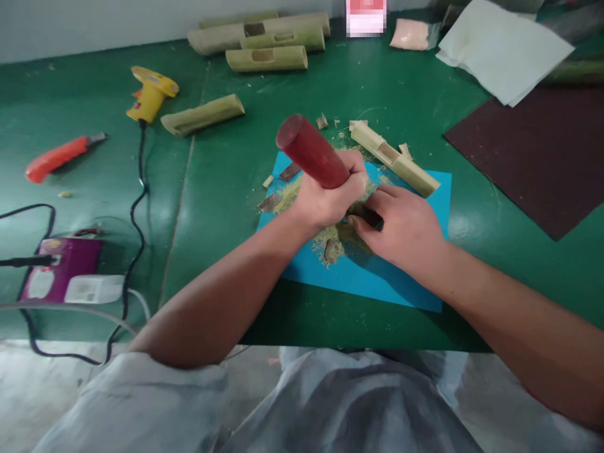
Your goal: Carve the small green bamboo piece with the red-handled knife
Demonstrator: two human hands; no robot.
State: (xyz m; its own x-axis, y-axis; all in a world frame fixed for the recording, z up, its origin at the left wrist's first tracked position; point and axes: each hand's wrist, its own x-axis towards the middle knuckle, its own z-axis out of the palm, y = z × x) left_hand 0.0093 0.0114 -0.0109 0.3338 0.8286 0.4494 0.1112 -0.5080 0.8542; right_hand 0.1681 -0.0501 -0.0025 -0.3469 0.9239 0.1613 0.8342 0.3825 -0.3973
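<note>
- A small dark piece (371,216) sat low over the blue sheet (401,286), between the two hands and partly hidden by them.
- The right hand (410,223) was clamped on it, fingers on the far side and thumb on the near one; its forearm slanted in from the right.
- The left hand (330,195) had its fingers wrapped tight around a red handle (311,151), whose thick butt tilted up and leftward; the lower end was hidden.
- Yellowish shavings (323,238) and brown chips (270,202) lay about the hands.
- Just beyond, a bamboo piece (408,171) with a cut-out opening lay over the sheet's far edge.
- At the back of the green counter (236,189), bamboo tubes (292,58) lay together, openings cut in their sides; their insides were too dim to read.
- Nearby, a clear-ended packet (410,34) held something pale pink.
- Leftward lay a yellow gun-shaped tool (151,94), an orange-handled cutter (61,157) and a purple box (70,258).
</note>
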